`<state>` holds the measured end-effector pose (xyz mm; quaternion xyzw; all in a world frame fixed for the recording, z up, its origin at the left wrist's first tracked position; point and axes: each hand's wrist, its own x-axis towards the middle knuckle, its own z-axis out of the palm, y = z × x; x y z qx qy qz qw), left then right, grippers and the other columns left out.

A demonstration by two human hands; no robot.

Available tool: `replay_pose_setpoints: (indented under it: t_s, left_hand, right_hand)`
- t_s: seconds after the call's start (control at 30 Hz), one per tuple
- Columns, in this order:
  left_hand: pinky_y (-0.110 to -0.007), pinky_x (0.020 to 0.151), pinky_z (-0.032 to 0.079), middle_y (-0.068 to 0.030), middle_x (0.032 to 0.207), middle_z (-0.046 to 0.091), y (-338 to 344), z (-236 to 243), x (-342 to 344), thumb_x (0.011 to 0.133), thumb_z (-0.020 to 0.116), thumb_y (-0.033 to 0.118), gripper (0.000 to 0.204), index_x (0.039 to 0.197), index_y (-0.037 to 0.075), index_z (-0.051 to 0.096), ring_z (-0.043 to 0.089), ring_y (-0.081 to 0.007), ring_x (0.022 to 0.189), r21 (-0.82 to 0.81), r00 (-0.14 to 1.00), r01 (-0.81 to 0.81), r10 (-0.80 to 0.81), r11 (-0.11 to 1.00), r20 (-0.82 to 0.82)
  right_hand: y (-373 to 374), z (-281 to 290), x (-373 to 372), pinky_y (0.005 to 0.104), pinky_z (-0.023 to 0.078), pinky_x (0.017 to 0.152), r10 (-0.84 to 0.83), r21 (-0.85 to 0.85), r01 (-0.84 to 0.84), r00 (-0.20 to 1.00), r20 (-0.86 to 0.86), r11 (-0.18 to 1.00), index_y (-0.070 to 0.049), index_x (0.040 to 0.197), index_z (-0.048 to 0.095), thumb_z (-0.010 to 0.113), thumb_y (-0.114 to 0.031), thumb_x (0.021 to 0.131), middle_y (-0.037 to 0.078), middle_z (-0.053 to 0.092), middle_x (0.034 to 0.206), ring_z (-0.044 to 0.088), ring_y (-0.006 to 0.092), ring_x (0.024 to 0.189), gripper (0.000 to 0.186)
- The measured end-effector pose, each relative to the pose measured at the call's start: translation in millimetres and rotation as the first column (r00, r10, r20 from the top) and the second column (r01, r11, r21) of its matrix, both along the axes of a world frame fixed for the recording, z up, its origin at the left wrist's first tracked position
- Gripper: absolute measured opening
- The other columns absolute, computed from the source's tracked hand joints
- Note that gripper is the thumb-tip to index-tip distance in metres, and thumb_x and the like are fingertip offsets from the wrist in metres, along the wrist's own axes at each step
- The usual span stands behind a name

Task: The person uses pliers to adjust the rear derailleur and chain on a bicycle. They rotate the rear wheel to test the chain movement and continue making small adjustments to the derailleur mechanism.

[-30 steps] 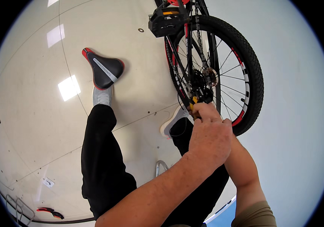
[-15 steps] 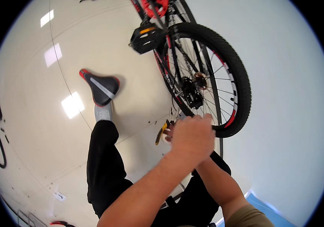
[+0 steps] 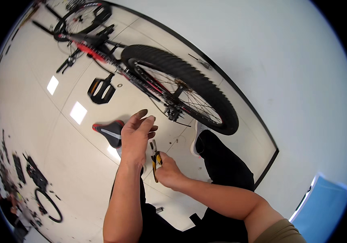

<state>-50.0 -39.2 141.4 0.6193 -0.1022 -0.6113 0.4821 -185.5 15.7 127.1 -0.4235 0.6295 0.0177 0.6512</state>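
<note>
My right hand (image 3: 168,172) grips a pair of pliers (image 3: 154,154) with yellow and black handles, jaws pointing away from me. Just left of it, my left hand (image 3: 136,135) is raised with its fingers apart and darkened at the tips; I see nothing in it. Beyond both hands lies the bicycle (image 3: 114,62), black and red, with its knobby rear wheel (image 3: 226,106) toward me. The rear derailleur (image 3: 173,111) sits at the hub, a little ahead of my hands and touched by neither. A thin cable end sticks out beside it.
A black and red saddle (image 3: 110,131) lies on the floor by my left foot. One pedal (image 3: 101,91) juts out from the bicycle. Loose parts, a tyre (image 3: 48,205) and another person (image 3: 9,208) are at far left. A white wall (image 3: 286,81) rises at right.
My hands, overlapping by the rear wheel before, are now apart and back from it. The pliers show clearly in my right hand. The view has shifted, bringing in the whole bicycle.
</note>
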Motion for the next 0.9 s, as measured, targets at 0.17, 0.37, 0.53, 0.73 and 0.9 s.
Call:
replay_pose_setpoints:
  t_s: [0.17,0.37,0.53,0.73,0.9]
  left_hand:
    - [-0.042,0.098,0.051,-0.0162,0.136,0.058,-16.6,-15.6,-28.1,0.1,0.069,0.024,0.071,0.158,-0.003,0.038,0.058,-0.0264,0.12,0.08,0.997,-0.057,0.061,0.995,-0.037]
    - [-0.042,0.095,0.053,-0.013,0.123,0.063,-20.0,-30.1,-51.7,0.101,0.068,0.021,0.067,0.155,-0.004,0.039,0.064,-0.0274,0.111,0.109,0.992,0.018,-0.004,0.994,-0.125]
    - [-0.038,0.088,0.056,-0.0135,0.116,0.068,-27.2,-41.0,-65.8,0.1,0.07,0.016,0.048,0.139,-0.006,0.053,0.069,-0.025,0.101,0.131,0.99,0.113,-0.123,0.985,0.074]
    - [-0.039,0.083,0.057,-0.0134,0.109,0.07,-29.0,-41.2,-69.2,0.1,0.071,0.015,0.03,0.123,-0.001,0.06,0.07,-0.026,0.097,0.162,0.984,0.088,-0.111,0.983,0.138]
    - [-0.038,0.084,0.057,-0.0117,0.11,0.069,-29.6,-43.4,-72.8,0.101,0.07,0.018,0.026,0.119,0.001,0.061,0.07,-0.0249,0.099,0.167,0.963,0.178,-0.206,0.97,0.172]
  right_hand:
    - [1.2,-10.0,-10.0,0.0438,0.054,0.077,-0.171,0.099,0.17,0.985,0.004,0.98,0.003,0.127,0.051,0.045,0.009,0.084,0.022,0.061,0.104,0.063,0.0325,0.095,0.043]
    - [-9.3,3.5,-12.6,0.0548,0.048,0.103,-0.307,0.086,0.303,0.952,0.025,0.949,0.005,0.123,0.048,0.058,-0.006,0.085,0.031,0.059,0.131,0.058,0.0505,0.124,0.041]
    - [-14.5,14.4,-10.6,0.0593,0.047,0.105,-0.303,0.207,0.281,0.949,0.084,0.937,0.002,0.131,0.048,0.065,-0.021,0.092,0.028,0.058,0.135,0.06,0.0471,0.126,0.048]
    - [-24.4,24.2,-12.5,0.058,0.045,0.109,-0.309,0.261,0.265,0.94,0.147,0.928,0.002,0.132,0.048,0.066,-0.024,0.094,0.027,0.057,0.136,0.058,0.0467,0.129,0.05]
    - [-21.3,16.3,-8.8,0.0591,0.045,0.108,-0.328,0.236,0.291,0.935,0.135,0.927,0.002,0.132,0.048,0.065,-0.022,0.094,0.028,0.058,0.135,0.058,0.0476,0.129,0.049]
